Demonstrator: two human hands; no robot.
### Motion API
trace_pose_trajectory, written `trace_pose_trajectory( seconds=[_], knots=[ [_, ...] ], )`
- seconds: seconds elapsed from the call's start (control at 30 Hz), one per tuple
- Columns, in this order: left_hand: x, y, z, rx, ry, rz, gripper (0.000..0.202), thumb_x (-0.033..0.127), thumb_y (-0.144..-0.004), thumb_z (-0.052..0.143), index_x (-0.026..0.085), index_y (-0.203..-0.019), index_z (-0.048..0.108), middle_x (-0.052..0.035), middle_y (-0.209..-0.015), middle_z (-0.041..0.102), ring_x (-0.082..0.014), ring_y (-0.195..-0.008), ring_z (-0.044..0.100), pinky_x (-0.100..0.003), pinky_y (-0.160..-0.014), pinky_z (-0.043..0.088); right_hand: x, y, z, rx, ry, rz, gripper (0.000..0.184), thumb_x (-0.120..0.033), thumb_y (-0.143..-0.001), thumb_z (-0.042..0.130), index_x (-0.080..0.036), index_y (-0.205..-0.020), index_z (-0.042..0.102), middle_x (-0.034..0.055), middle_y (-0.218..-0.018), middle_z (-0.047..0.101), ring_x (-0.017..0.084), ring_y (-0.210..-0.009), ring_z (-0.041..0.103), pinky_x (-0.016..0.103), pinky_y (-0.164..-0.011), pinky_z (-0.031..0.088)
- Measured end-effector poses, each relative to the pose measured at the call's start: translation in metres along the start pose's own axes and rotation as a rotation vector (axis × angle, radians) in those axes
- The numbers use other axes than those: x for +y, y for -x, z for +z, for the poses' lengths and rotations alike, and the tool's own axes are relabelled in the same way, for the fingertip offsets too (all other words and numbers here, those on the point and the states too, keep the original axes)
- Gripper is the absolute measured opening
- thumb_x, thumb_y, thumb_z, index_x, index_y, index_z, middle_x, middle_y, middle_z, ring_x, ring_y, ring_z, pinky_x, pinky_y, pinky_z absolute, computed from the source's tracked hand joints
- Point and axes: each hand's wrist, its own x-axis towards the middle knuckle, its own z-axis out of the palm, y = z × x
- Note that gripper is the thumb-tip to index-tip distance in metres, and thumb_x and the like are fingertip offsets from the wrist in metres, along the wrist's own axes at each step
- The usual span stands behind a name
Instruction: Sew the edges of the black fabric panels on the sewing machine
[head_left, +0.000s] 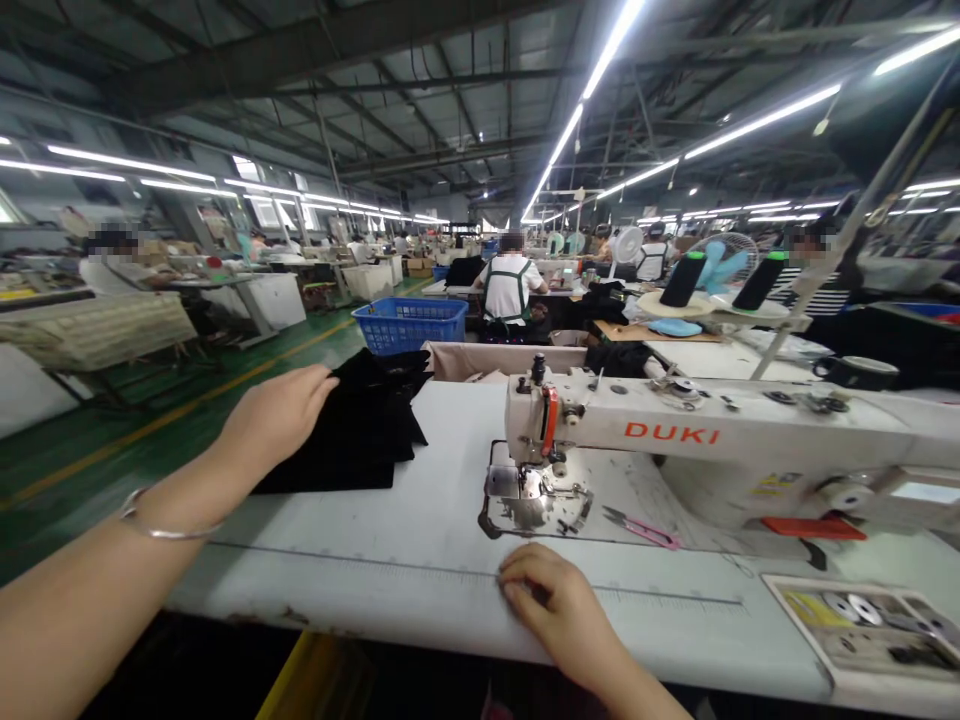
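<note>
The right hand (551, 605) lies curled at the near edge of the white table (337, 560), though whether it pinches anything is hard to tell. The left hand (274, 415) is spread on a black cloth stack (337, 450), pinning it beside the sewing machine (675, 430); a blue basket (409, 325) stands beyond.

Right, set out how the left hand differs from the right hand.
The left hand lies on black fabric, while the right hand rests on the white sewing table near its front edge. The left hand sits farther forward than the right hand. The left wrist wears a metal bangle; the right wrist shows none. Both hands are bare.
</note>
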Motion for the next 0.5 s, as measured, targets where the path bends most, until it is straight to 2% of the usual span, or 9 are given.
trace_pose_trajectory(
  seconds=[0.07, 0.1, 0.13, 0.17, 0.23, 0.27, 0.33, 0.4, 0.5],
  knots=[
    [0.026, 0.029, 0.011, -0.177, 0.02, 0.1, 0.05, 0.057, -0.1, 0.039, 0.018, -0.1, 0.071, -0.0027, -0.095, 0.072, -0.0268, -0.097, 0.07, -0.035, -0.088, 0.053, 0.002, 0.0, 0.0, 0.019, 0.024, 0.0, 0.017, -0.021, -0.095, 0.056, -0.022, -0.089, 0.072, 0.0049, -0.091, 0.07, 0.02, -0.089, 0.066, 0.032, -0.082, 0.053],
    [0.037, 0.047, 0.023, -0.277, 0.045, 0.157, 0.046, 0.059, -0.098, 0.044, 0.023, -0.098, 0.074, -0.0002, -0.097, 0.074, -0.0238, -0.095, 0.071, -0.031, -0.087, 0.054, 0.002, 0.0, 0.0, 0.032, 0.039, 0.0, 0.019, -0.022, -0.097, 0.054, -0.022, -0.091, 0.072, 0.0057, -0.093, 0.07, 0.02, -0.09, 0.066, 0.033, -0.083, 0.053],
    [0.048, 0.065, 0.038, -0.35, 0.064, 0.198, 0.042, 0.058, -0.097, 0.045, 0.029, -0.101, 0.075, 0.0018, -0.106, 0.075, -0.022, -0.101, 0.071, -0.029, -0.091, 0.054, 0.003, 0.0, 0.002, 0.043, 0.059, -0.002, 0.021, -0.024, -0.099, 0.052, -0.021, -0.094, 0.072, 0.0066, -0.096, 0.07, 0.021, -0.093, 0.065, 0.034, -0.086, 0.052],
    [0.057, 0.082, 0.055, -0.385, 0.073, 0.213, 0.04, 0.057, -0.096, 0.047, 0.032, -0.11, 0.074, 0.0016, -0.12, 0.072, -0.023, -0.113, 0.068, -0.031, -0.098, 0.051, 0.003, 0.0, 0.004, 0.053, 0.083, -0.007, 0.022, -0.026, -0.1, 0.051, -0.021, -0.098, 0.072, 0.0076, -0.1, 0.069, 0.021, -0.097, 0.064, 0.035, -0.089, 0.051],
    [0.069, 0.112, 0.094, -0.385, 0.057, 0.178, 0.049, 0.057, -0.092, 0.052, 0.027, -0.129, 0.066, -0.0069, -0.144, 0.058, -0.0317, -0.134, 0.054, -0.045, -0.111, 0.043, 0.003, 0.0, 0.009, 0.065, 0.142, -0.024, 0.02, -0.029, -0.099, 0.054, -0.021, -0.105, 0.072, 0.009, -0.109, 0.068, 0.023, -0.104, 0.061, 0.037, -0.096, 0.048],
    [0.071, 0.123, 0.112, -0.366, 0.044, 0.14, 0.055, 0.055, -0.091, 0.052, 0.022, -0.134, 0.063, -0.013, -0.148, 0.054, -0.0362, -0.137, 0.049, -0.053, -0.112, 0.04, 0.003, 0.0, 0.011, 0.066, 0.175, -0.035, 0.019, -0.03, -0.097, 0.058, -0.021, -0.107, 0.072, 0.0095, -0.111, 0.067, 0.025, -0.107, 0.06, 0.038, -0.098, 0.046],
    [0.071, 0.135, 0.141, -0.319, 0.038, 0.09, 0.062, 0.054, -0.089, 0.051, 0.015, -0.138, 0.059, -0.0187, -0.15, 0.05, -0.0397, -0.139, 0.045, -0.059, -0.113, 0.035, 0.002, 0.002, 0.016, 0.066, 0.246, -0.062, 0.022, -0.03, -0.091, 0.067, -0.021, -0.11, 0.071, 0.0101, -0.113, 0.066, 0.027, -0.11, 0.057, 0.04, -0.1, 0.045],
    [0.065, 0.134, 0.154, -0.266, 0.064, 0.076, 0.064, 0.057, -0.088, 0.053, 0.015, -0.135, 0.061, -0.0188, -0.146, 0.054, -0.0388, -0.136, 0.049, -0.055, -0.114, 0.036, 0.002, 0.003, 0.02, 0.066, 0.322, -0.092, 0.025, -0.03, -0.088, 0.07, -0.021, -0.112, 0.071, 0.0095, -0.115, 0.065, 0.027, -0.11, 0.056, 0.04, -0.1, 0.044],
    [0.054, 0.118, 0.154, -0.198, 0.141, 0.07, 0.063, 0.066, -0.079, 0.06, 0.017, -0.116, 0.071, -0.0186, -0.121, 0.069, -0.0405, -0.115, 0.063, -0.054, -0.105, 0.045, 0.004, 0.003, 0.024, 0.057, 0.433, -0.143, 0.022, -0.034, -0.088, 0.068, -0.023, -0.107, 0.072, 0.0066, -0.11, 0.066, 0.025, -0.107, 0.056, 0.038, -0.098, 0.044]
  ],
)
